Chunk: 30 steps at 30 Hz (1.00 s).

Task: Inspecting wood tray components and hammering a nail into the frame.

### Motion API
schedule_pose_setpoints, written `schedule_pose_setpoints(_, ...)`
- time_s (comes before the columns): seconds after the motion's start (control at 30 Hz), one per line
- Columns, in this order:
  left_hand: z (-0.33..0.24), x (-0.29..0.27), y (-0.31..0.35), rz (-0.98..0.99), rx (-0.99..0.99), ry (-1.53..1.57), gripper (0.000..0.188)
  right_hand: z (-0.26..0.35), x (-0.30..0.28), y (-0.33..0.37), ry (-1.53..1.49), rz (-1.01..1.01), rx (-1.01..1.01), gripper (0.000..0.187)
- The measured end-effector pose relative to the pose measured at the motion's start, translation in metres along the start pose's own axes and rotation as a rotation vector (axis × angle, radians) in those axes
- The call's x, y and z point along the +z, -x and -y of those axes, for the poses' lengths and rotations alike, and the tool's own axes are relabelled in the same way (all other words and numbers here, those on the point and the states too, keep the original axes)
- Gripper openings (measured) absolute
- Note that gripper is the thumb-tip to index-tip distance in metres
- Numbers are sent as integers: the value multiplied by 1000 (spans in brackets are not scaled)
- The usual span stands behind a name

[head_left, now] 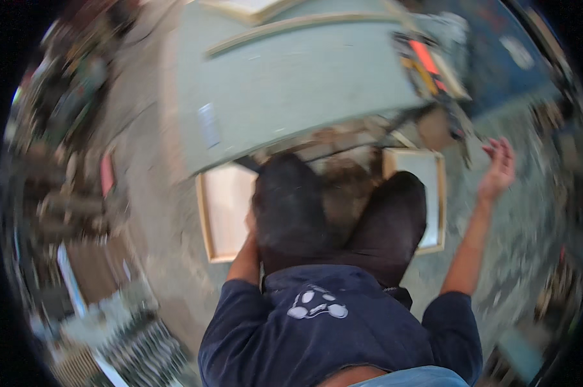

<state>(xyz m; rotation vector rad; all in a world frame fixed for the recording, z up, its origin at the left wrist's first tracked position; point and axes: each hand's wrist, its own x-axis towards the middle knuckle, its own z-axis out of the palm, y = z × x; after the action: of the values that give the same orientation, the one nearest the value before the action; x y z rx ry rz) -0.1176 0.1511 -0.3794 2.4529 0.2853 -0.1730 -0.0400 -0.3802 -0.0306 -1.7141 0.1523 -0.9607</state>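
My right hand [499,169] is held out over the floor on the right, fingers loosely stretched and nothing in them. Nearest to it are tools at the table's right edge, one with an orange and black handle [428,64] and a yellow one [422,76], blurred by motion. My left hand [251,221] hangs beside my left thigh, its fingers mostly hidden behind the leg. Next to it stands a shallow wood-edged panel [225,209] with a pale face. A second wood-edged panel [438,193] shows beyond my right knee.
Before my knees is a pale green tabletop [291,84] bearing a long thin wooden strip [304,24] and a small whitish rectangular piece [209,126]. A pale framed piece [252,8] lies at its far edge. Stacked boards [98,267] and clutter line the left.
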Motion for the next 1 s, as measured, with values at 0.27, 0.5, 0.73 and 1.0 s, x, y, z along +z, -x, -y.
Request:
schedule_pose_setpoints(0.27,18,0,-24,18,-44,27,24,-218,-91,181,723,370,267,23)
schedule_pose_setpoints(0.5,-60,-59,-25,-398,8,297,34,-213,-90,225,662,374,503,23)
schedule_pose_setpoints(0.73,-114,-109,22,-337,174,347,33,-128,-99,148,629,296,530,21)
schedule_pose_setpoints(1.0,-261,-111,65,-126,584,454,26,-3,-110,20,-72,-179,252,27)
